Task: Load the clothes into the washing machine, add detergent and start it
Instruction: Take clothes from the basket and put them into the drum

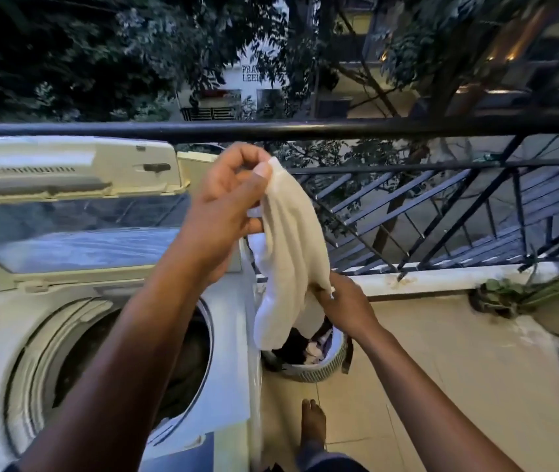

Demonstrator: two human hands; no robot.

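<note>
- A pale cloth (288, 253) is held up just to the right of the washer (107, 335), above the basket (322, 366).
- The cloth's top corner is pinched between the thumb and fingers of the left hand (233, 199), which is raised over the washer's right edge, in front of the open lid (66, 206).
- The cloth's lower edge is gripped by the right hand (343, 301), which is lower and further to the right of the washer, with its fingers curled round the fabric.
- The cloth hangs slack between the two hands, its loose end drooping toward the basket.
- The washer's lid is tilted up and back, and the drum (155, 366) is exposed; dark fabric can be made out inside it.
- The basket is set on the floor touching or just beside the washer's right side, with dark and light clothes inside.
- A bare foot (313, 420) is seen on the tiles near the washer's front right corner.
- A black railing (407, 126) runs behind the washer, and a potted plant (550, 301) is placed well to its right.
</note>
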